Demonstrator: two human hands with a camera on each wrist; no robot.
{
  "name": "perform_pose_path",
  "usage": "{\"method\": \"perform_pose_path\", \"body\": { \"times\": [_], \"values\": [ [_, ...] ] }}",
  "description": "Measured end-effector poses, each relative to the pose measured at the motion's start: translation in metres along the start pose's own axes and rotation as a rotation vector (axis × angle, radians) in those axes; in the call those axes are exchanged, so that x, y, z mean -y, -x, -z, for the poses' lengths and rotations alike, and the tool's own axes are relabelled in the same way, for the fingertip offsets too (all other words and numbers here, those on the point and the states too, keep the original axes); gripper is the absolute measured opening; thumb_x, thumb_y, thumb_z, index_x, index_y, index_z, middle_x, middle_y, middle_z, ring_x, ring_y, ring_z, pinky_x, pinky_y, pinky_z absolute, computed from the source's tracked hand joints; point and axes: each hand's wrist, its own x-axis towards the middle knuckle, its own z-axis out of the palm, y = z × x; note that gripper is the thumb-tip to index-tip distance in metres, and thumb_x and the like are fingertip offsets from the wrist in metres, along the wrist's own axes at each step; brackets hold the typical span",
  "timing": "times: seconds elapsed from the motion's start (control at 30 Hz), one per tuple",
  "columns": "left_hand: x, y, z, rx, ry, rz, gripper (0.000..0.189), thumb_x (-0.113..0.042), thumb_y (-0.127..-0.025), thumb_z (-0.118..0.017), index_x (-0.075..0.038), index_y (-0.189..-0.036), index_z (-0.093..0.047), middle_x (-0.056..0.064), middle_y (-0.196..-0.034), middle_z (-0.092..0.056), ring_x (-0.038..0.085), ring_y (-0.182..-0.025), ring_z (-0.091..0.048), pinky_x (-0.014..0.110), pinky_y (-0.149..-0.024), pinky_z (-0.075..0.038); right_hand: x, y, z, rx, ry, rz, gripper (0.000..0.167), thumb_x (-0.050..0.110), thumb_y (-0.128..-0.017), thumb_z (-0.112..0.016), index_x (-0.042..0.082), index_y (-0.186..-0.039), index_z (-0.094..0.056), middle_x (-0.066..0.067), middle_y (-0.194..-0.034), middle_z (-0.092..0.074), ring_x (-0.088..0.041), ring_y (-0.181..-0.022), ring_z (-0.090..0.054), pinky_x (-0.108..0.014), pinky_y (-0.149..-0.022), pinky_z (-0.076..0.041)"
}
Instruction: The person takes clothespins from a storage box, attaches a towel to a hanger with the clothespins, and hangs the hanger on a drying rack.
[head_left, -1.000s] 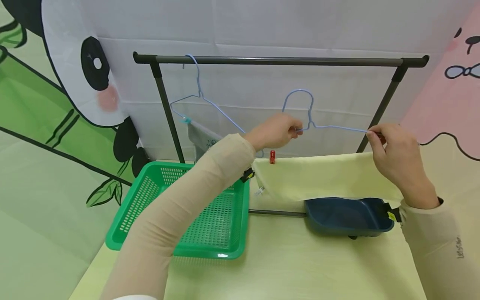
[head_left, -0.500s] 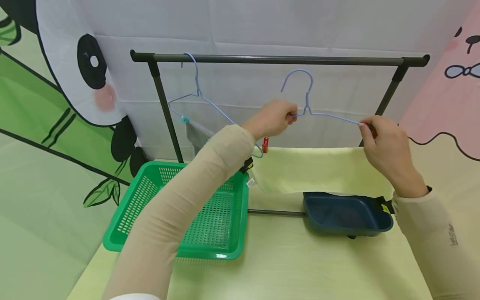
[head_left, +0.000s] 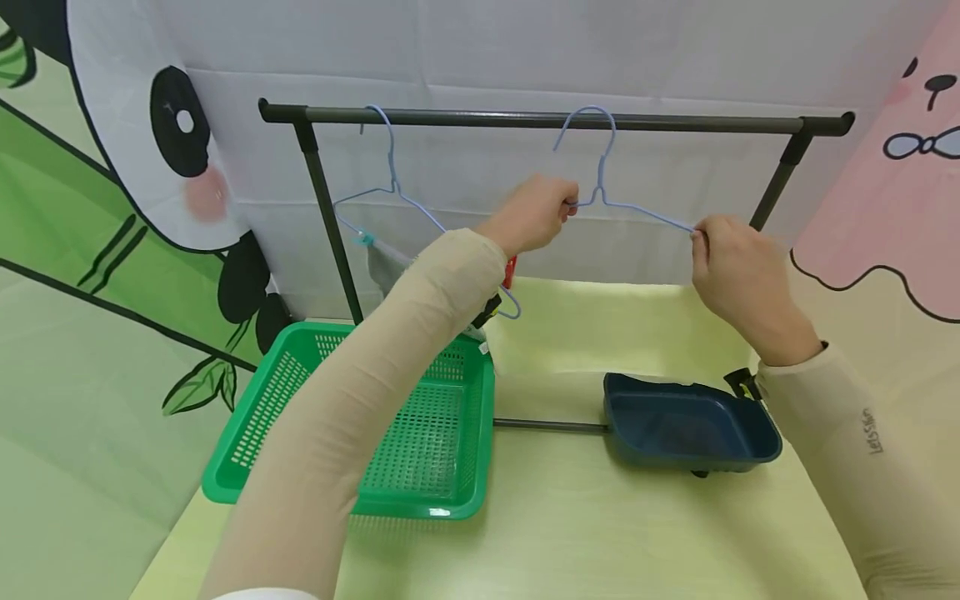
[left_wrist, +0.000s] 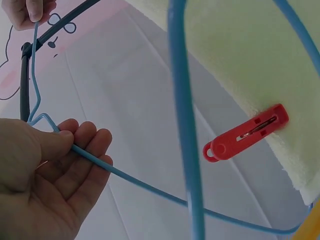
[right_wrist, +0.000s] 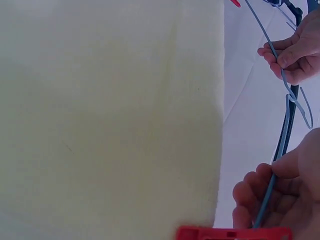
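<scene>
In the head view my left hand (head_left: 531, 215) pinches a blue wire hanger (head_left: 643, 212) just left of its neck. My right hand (head_left: 744, 283) grips the same hanger near its right shoulder. A pale yellow towel (head_left: 615, 325) hangs below, held by a red clothespin (left_wrist: 250, 132) in the left wrist view and another red clothespin (right_wrist: 235, 234) in the right wrist view. The hanger's hook overlaps the dark rail (head_left: 487, 119); whether it rests on the rail I cannot tell.
Left on the rail hangs another blue hanger (head_left: 392, 154), with grey cloth (head_left: 382, 268) clipped by a teal clip (head_left: 365, 238). A green plastic basket (head_left: 480, 467) stands on the table (head_left: 585, 533) under my left arm. To its right sits a dark blue tray (head_left: 693, 417).
Both hands have raised the hanger and towel and shifted them a little left. Its hook has risen from below the rail to rail height. More of the dark blue tray shows.
</scene>
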Motion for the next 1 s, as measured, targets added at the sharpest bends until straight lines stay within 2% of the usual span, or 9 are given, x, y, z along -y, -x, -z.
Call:
{"method": "perform_pose_path", "body": {
  "times": [0.2,0.4,0.57,0.73,0.9,1.0],
  "values": [
    [0.004,-0.003,0.005,0.011,-0.01,0.046,0.025,0.0,-0.097,-0.04,-0.007,-0.105,-0.062,0.003,-0.103,-0.063,0.016,-0.091,-0.053,0.025,-0.083,-0.042,0.003,-0.008,-0.006,0.071,-0.076,-0.039,0.026,0.012,-0.101,-0.039,-0.009,-0.101,-0.054,-0.021,-0.086,-0.053,-0.034,-0.071,-0.049,-0.047,-0.062,-0.04],
    [0.004,-0.006,0.01,-0.042,-0.024,0.085,0.025,-0.002,-0.098,-0.04,-0.009,-0.106,-0.062,0.0,-0.097,-0.062,0.014,-0.085,-0.051,0.024,-0.078,-0.041,0.005,-0.017,-0.009,0.054,-0.072,-0.021,0.026,0.013,-0.102,-0.038,-0.008,-0.1,-0.053,-0.021,-0.083,-0.053,-0.034,-0.067,-0.049,-0.046,-0.06,-0.039],
    [0.004,-0.008,0.016,-0.085,-0.032,0.125,0.024,-0.009,-0.1,-0.041,-0.01,-0.111,-0.062,0.0,-0.104,-0.064,0.014,-0.09,-0.053,0.025,-0.08,-0.042,0.007,-0.024,-0.008,0.035,-0.079,-0.036,0.027,0.014,-0.103,-0.036,-0.009,-0.102,-0.052,-0.02,-0.081,-0.05,-0.033,-0.063,-0.045,-0.043,-0.057,-0.034],
    [0.006,-0.011,0.017,-0.125,-0.019,0.211,0.022,-0.019,-0.102,-0.043,-0.012,-0.108,-0.063,-0.001,-0.102,-0.063,0.015,-0.089,-0.053,0.028,-0.078,-0.042,0.009,-0.032,-0.007,0.061,-0.108,-0.078,0.03,0.016,-0.104,-0.034,-0.008,-0.104,-0.051,-0.021,-0.082,-0.05,-0.034,-0.066,-0.045,-0.045,-0.06,-0.034],
    [0.008,-0.015,0.016,-0.151,-0.002,0.297,0.023,-0.021,-0.102,-0.043,-0.016,-0.108,-0.064,-0.003,-0.103,-0.063,0.014,-0.088,-0.053,0.029,-0.076,-0.044,0.01,-0.038,-0.006,0.107,-0.132,-0.119,0.032,0.018,-0.104,-0.033,-0.009,-0.103,-0.051,-0.021,-0.083,-0.051,-0.035,-0.069,-0.046,-0.046,-0.063,-0.036],
    [0.008,-0.016,0.016,-0.155,0.009,0.324,0.023,-0.021,-0.101,-0.043,-0.017,-0.109,-0.065,-0.004,-0.103,-0.064,0.013,-0.088,-0.053,0.029,-0.077,-0.045,0.011,-0.04,-0.006,0.136,-0.139,-0.137,0.033,0.018,-0.104,-0.032,-0.009,-0.104,-0.051,-0.022,-0.085,-0.051,-0.035,-0.071,-0.046,-0.045,-0.064,-0.036]
  ]
}}
